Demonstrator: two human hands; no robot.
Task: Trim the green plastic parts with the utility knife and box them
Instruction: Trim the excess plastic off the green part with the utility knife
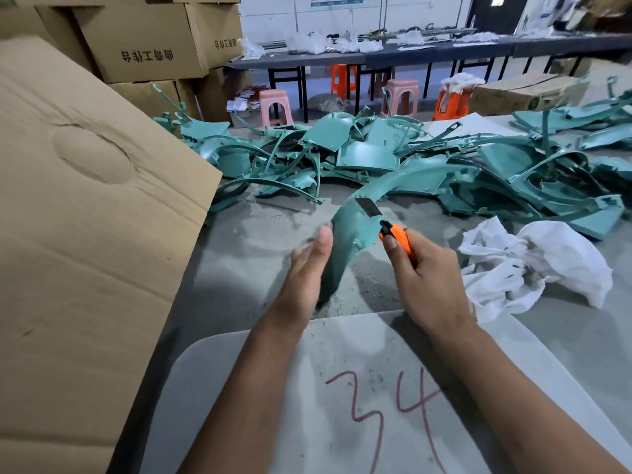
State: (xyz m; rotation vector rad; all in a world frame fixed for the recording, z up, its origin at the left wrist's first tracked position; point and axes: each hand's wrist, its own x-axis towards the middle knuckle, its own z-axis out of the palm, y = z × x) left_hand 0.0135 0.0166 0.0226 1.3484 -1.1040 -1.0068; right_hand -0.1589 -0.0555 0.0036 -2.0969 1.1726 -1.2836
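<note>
A long curved green plastic part (352,220) arcs over the grey table in front of me, carrying a dark rectangular patch near its middle. My left hand (307,265) lies along its left side with straight fingers touching it. My right hand (420,271) grips an orange utility knife (398,239), whose black tip sits against the part's right edge. Behind lies a large heap of green plastic parts (427,162). A big cardboard box (85,217) with its flap up stands at my left.
A crumpled white cloth (533,265) lies to the right of my hands. A grey board (342,388) marked "34" in red is under my forearms. Stacked cardboard boxes (143,39), plastic stools (273,106) and a long dark bench (410,53) stand behind.
</note>
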